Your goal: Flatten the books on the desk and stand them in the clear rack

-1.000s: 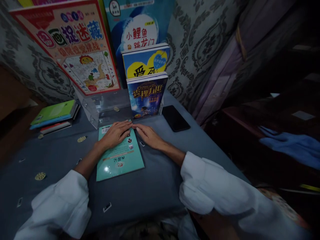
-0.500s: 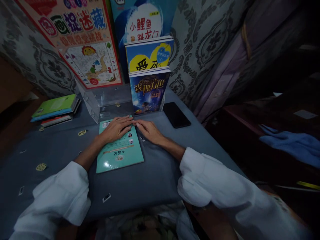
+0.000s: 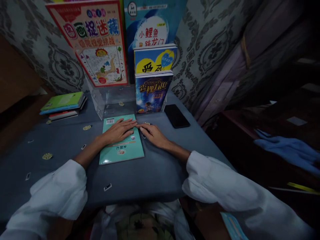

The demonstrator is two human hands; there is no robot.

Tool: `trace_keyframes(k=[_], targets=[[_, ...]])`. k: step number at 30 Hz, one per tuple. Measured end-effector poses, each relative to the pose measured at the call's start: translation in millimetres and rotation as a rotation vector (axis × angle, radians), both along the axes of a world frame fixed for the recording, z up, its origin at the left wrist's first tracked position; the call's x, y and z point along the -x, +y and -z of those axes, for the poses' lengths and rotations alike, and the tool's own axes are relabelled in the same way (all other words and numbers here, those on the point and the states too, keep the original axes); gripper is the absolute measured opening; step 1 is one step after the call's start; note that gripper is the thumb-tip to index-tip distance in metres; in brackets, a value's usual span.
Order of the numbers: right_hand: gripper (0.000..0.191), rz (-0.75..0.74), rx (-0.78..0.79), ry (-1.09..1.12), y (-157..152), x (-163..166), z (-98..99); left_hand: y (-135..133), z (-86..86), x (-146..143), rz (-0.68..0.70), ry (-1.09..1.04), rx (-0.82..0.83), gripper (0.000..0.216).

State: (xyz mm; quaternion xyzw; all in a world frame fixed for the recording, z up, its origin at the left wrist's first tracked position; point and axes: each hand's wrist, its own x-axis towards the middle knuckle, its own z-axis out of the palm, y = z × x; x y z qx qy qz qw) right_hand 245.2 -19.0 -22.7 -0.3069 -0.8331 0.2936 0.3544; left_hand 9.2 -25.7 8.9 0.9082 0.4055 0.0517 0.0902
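A thin teal book (image 3: 121, 150) lies flat on the grey-blue table (image 3: 140, 176), back cover up, barcode at its far corner. My left hand (image 3: 117, 131) rests palm-down on the book's far half, fingers stretched out. My right hand (image 3: 153, 134) lies flat on the table just beside the book's right edge, fingers extended, fingertips almost meeting those of the left hand. Both arms wear white sleeves.
A clear acrylic stand (image 3: 110, 100) holds a large red-bordered book (image 3: 96, 43), a blue book (image 3: 150, 26), a yellow-blue book (image 3: 155, 58) and a dark starry book (image 3: 153, 91). A black phone (image 3: 176, 116) lies to the right. Stacked books (image 3: 63, 105) lie at left. Curtains hang behind.
Both hands stay flat in nearly the same place; the right hand has drawn back slightly along the book's edge. The camera view has shifted a little to the left.
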Motion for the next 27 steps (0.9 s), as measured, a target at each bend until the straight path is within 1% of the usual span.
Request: trace_keyframes(k=[6, 14, 27], targets=[[0.042, 0.003, 0.020, 0.012, -5.6, -2.7, -0.1, -12.7, 3.5, -2.0, -0.005, -0.006, -0.015, 0.056], [0.048, -0.010, 0.015, -0.022, -7.5, -5.2, -1.7, -16.6, 3.7, -4.1, -0.020, -0.009, -0.011, 0.056], [0.043, -0.029, 0.012, 0.000, -11.2, -6.4, -4.3, -17.9, 6.3, -2.0, 0.001, -0.019, -0.030, 0.058]])
